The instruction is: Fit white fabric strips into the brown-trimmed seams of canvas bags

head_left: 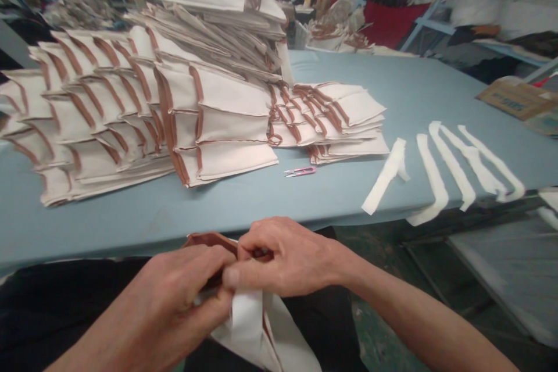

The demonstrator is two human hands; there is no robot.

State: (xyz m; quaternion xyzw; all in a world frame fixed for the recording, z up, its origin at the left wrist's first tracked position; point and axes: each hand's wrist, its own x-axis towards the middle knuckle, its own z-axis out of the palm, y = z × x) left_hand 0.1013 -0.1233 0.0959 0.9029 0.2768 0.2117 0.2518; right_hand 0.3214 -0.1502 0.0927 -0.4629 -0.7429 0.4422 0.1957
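In my lap, below the table's front edge, lies a cream fabric piece with brown edging (pixel 290 334). My left hand (pixel 183 285) is closed on its upper edge, thumb and fingers pinched together. Right against it, my right hand (pixel 285 256) is also closed, its thumb and forefinger pinching the same edge. A white strip (pixel 247 317) hangs down over the fabric from beneath the right thumb. The spot between the fingertips is hidden. Pink-handled thread snips (pixel 300 171) lie on the table beyond my hands.
Stacks of cream pieces with brown edging (pixel 108 110) cover the left of the blue-grey table (pixel 209 209), with a smaller stack (pixel 335 110) beside them. Several white strips (pixel 453 168) lie at the right front edge. A cardboard box (pixel 518 99) stands far right.
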